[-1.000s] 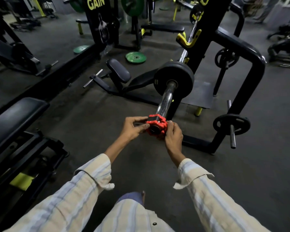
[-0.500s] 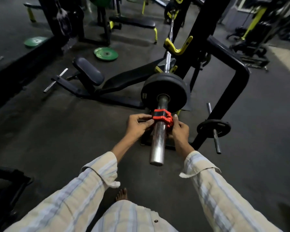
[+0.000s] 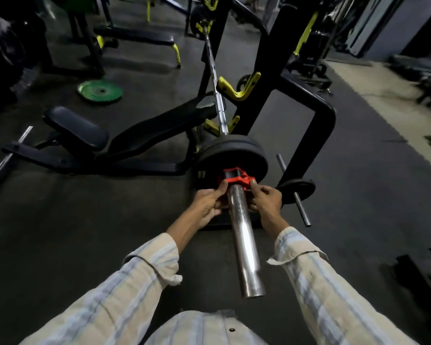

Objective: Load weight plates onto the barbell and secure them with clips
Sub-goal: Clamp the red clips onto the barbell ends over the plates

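Both hands are on the red clip (image 3: 236,179) in my head view, left hand (image 3: 209,204) and right hand (image 3: 266,199) pinching its sides. Since a second ago it has slid from the tip of the barbell sleeve (image 3: 244,240) right up to the black weight plates (image 3: 232,151), now touching or just shy of them. I judge only the locking is left. No containers here; a small plate (image 3: 296,189) hangs on a rack peg nearby.
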